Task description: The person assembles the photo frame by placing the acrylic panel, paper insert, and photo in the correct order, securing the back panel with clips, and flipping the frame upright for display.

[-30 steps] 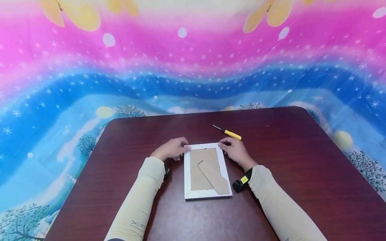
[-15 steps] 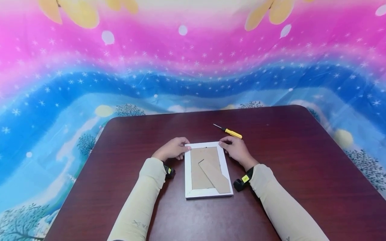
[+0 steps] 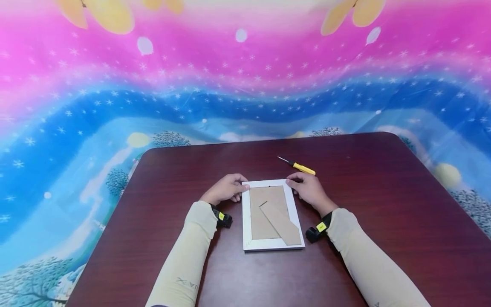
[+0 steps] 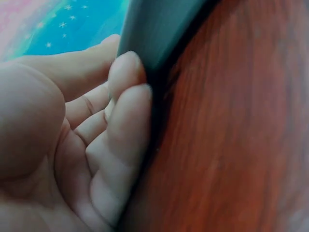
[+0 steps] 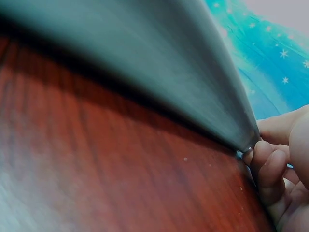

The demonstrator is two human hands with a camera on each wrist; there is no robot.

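A white picture frame point(image 3: 246, 221) lies back side up, its brown backing board point(image 3: 264, 196) and slanted easel stand point(image 3: 281, 226) showing. My left hand point(image 3: 225, 189) holds its far left corner, thumb on top and the other fingers curled at the side. At the far right corner, my right hand point(image 3: 310, 191) pinches the frame likewise. In the left wrist view, curled fingertips point(image 4: 128, 108) meet the frame's side edge point(image 4: 159, 34). The right wrist view has the fingers point(image 5: 271, 169) at the corner of the side edge point(image 5: 145, 63). The frame's front is hidden.
A screwdriver point(image 3: 304, 168) with a yellow handle lies just beyond the right hand, tip pointing left and away. Everything rests on a dark red wooden table point(image 3: 184, 170) with rounded far corners. A patterned cloth point(image 3: 238, 85) hangs behind it.
The head view has shifted slightly. My left wrist has turned a little, so more of its camera shows. Both hands keep their hold on the picture frame's far corners.
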